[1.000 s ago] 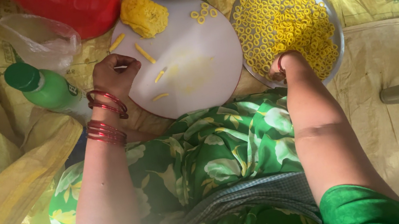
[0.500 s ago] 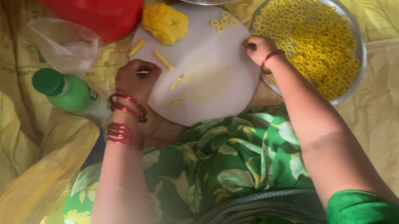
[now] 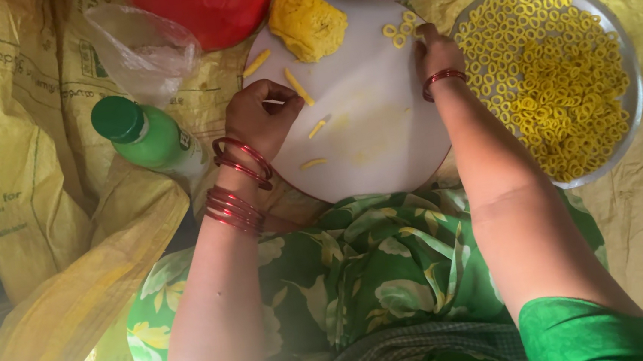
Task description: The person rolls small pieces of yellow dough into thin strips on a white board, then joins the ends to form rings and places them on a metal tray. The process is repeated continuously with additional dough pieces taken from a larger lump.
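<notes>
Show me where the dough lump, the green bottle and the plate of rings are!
dough lump [image 3: 308, 24], head view, middle of the yellow lump.
green bottle [image 3: 151, 137], head view, its body below the cap.
plate [image 3: 630, 98], head view, its right metal rim.

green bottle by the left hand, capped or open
Capped. The green bottle has its dark green cap on, covering the mouth, just left of the left hand.

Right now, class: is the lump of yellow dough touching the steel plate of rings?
Apart. The head view shows bare white board between the dough lump and the plate.
</notes>
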